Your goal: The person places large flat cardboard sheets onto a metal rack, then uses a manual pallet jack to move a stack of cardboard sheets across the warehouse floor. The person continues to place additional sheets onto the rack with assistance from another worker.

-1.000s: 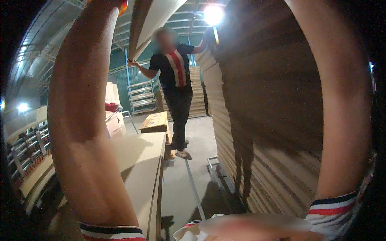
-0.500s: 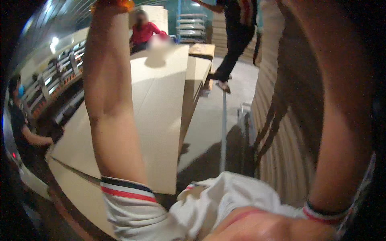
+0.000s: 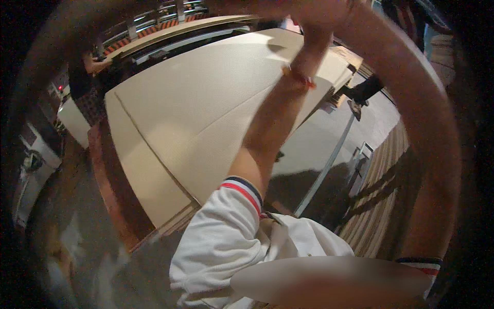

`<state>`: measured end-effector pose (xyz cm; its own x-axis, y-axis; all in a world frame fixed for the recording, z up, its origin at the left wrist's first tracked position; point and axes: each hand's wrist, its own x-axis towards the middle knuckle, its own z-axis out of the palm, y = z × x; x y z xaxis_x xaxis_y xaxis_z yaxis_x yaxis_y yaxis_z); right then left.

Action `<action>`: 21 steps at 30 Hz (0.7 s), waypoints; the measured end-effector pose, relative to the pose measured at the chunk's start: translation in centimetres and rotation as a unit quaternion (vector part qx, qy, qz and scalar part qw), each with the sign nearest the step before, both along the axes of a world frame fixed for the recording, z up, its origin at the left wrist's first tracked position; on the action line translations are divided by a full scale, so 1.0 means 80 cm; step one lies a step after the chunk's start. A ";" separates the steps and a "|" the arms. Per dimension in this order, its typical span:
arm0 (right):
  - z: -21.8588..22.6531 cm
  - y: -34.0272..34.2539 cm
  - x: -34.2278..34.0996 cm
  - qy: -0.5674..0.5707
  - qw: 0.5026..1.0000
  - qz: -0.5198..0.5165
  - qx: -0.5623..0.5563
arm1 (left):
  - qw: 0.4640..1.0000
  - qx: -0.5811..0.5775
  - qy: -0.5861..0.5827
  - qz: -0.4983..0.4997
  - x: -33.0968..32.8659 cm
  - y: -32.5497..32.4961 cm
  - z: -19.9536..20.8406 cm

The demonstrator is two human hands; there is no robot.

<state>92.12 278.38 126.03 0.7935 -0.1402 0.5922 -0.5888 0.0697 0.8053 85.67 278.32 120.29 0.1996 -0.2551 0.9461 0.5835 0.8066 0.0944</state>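
My left forearm [image 3: 280,110], with a beaded bracelet at the wrist, reaches up from a white sleeve with striped trim. My left hand [image 3: 320,18] is at the top edge, its fingers hidden and blurred. On the right, my right forearm [image 3: 437,139] arcs up and inward close to the camera. A smeared skin-toned shape runs along the top edge, and I cannot make out my right hand's fingers in it. Below and beyond my left arm lies a large flat cardboard sheet [image 3: 180,103] on a stack. Neither hand visibly touches it.
Stacked cardboard with wavy edges [image 3: 383,190] rises at my right. A metal strip [image 3: 329,165] crosses the floor. Another person's hand [image 3: 98,64] is at the sheet's far left, near a long machine [image 3: 170,49]. A co-worker's dark-trousered leg [image 3: 371,88] stands beyond.
The view has swung to the left, so the cardboard sheet shows more fully. My left arm now slants up to the right, and both arms bend in toward the top of the picture.
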 end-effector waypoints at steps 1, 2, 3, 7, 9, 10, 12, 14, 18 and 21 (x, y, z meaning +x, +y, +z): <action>-0.024 -0.007 -0.017 -0.003 1.000 -0.011 0.025 | 0.999 0.029 -0.021 -0.032 -0.016 0.009 -0.033; -0.045 -0.010 -0.032 -0.003 0.998 -0.022 0.051 | 0.996 0.050 -0.043 -0.061 -0.025 0.025 -0.062; -0.069 -0.044 -0.006 -0.001 0.996 0.038 0.077 | 0.995 0.079 -0.067 -0.016 0.002 -0.007 -0.090; -0.173 -0.047 0.003 0.016 0.976 0.041 0.213 | 0.965 0.205 -0.160 -0.015 0.038 0.002 -0.210; -0.228 -0.043 0.006 0.008 0.950 0.020 0.312 | 0.930 0.284 -0.230 -0.038 0.048 0.016 -0.277; -0.256 -0.048 0.017 0.009 0.936 0.009 0.353 | 0.908 0.323 -0.263 -0.051 0.060 0.020 -0.308; -0.319 -0.059 0.040 -0.007 0.902 0.007 0.432 | 0.857 0.391 -0.327 -0.078 0.083 0.024 -0.361; -0.363 -0.062 0.078 -0.038 0.870 -0.016 0.491 | 0.805 0.447 -0.378 -0.098 0.103 0.018 -0.397; -0.377 -0.079 0.094 -0.089 0.767 -0.049 0.634 | 0.733 0.531 -0.406 -0.126 0.136 -0.012 -0.421; -0.377 -0.082 0.059 -0.130 0.742 -0.090 0.651 | 0.679 0.613 -0.342 -0.213 0.130 -0.035 -0.430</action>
<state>96.85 271.85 95.85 0.5746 -0.8184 -0.0087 -0.8119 -0.5713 0.1204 96.09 275.53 85.88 -0.5197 -0.8315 -0.1962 0.2202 -0.3523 0.9096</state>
